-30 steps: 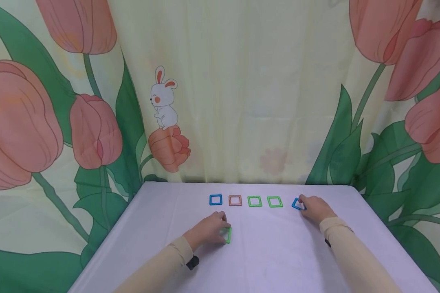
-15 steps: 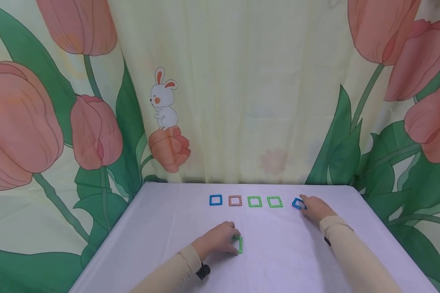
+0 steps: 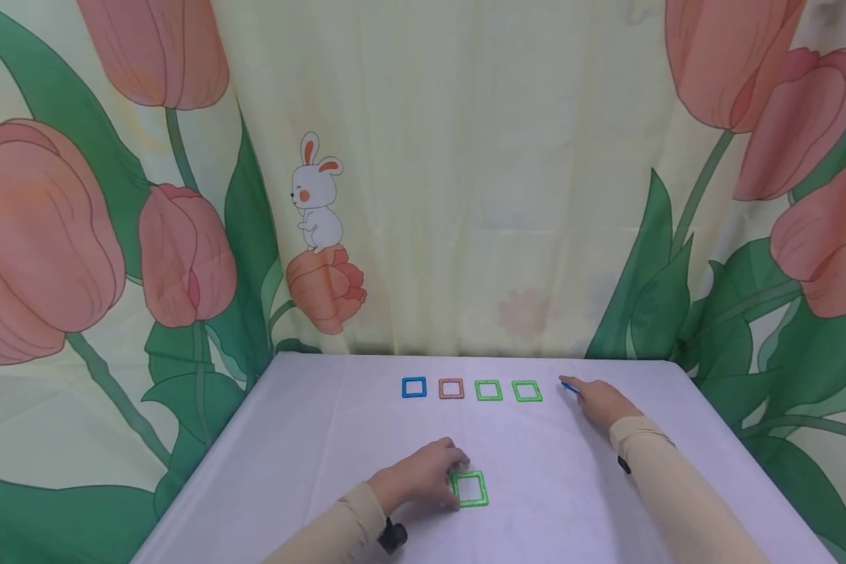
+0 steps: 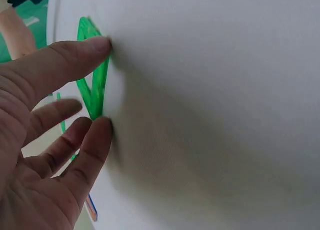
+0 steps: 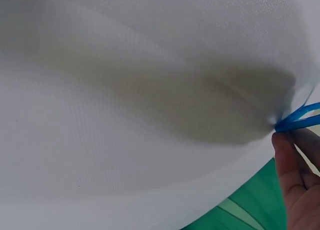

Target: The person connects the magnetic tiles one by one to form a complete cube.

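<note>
Look, the green square frame point(image 3: 484, 489) lies on the white table point(image 3: 324, 423), nearer the wearer than the others, with the left hand point(image 3: 426, 475) pinching its left side between thumb and fingertips. Farther back and to the right, the right hand point(image 3: 605, 403) pinches a blue frame point(image 3: 570, 388), which the head view catches nearly edge-on. To its left runs a spaced row: blue square point(image 3: 414, 395), orange square point(image 3: 451, 397), green square point(image 3: 489, 399), then another green piece point(image 3: 527, 399). Beyond the table hangs a curtain point(image 3: 465, 196) printed with tulips and a white rabbit point(image 3: 317, 223).
</note>
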Demonstrator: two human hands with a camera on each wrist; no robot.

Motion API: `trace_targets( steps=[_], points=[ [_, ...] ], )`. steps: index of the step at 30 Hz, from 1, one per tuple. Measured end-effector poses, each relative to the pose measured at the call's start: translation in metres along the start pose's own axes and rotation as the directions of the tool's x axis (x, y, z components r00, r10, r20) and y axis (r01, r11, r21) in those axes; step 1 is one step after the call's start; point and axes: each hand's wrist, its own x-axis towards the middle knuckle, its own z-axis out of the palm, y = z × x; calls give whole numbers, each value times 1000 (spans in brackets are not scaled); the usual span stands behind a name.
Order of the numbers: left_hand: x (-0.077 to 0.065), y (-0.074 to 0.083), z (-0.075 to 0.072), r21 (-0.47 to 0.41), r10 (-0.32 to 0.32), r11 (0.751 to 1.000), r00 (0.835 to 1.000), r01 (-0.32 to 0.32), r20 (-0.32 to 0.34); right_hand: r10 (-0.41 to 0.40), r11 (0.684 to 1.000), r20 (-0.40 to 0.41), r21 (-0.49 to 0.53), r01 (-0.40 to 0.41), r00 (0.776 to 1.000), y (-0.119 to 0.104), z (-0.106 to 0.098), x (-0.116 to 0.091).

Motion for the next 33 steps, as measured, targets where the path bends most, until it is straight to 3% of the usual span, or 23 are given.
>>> trace_targets(
  steps=[8,18,23,33],
  points=[
    [0,-3,6,-75,30,997,999,-27,32,44,999,14,31,-45,999,3,-3,3],
    [5,-3,-2,-80,50,996,998,-46,50,67,998,-51,7,-66,996,11,-15,8],
    [6,-2,-2,-106,35,994,998,-29,57,83,995,-116,60,-76,990,18,-15,13],
    [6,-4,-2,-104,47,994,997,-40,66,194,966,-124,198,-167,973,23,-18,10]
  ],
)
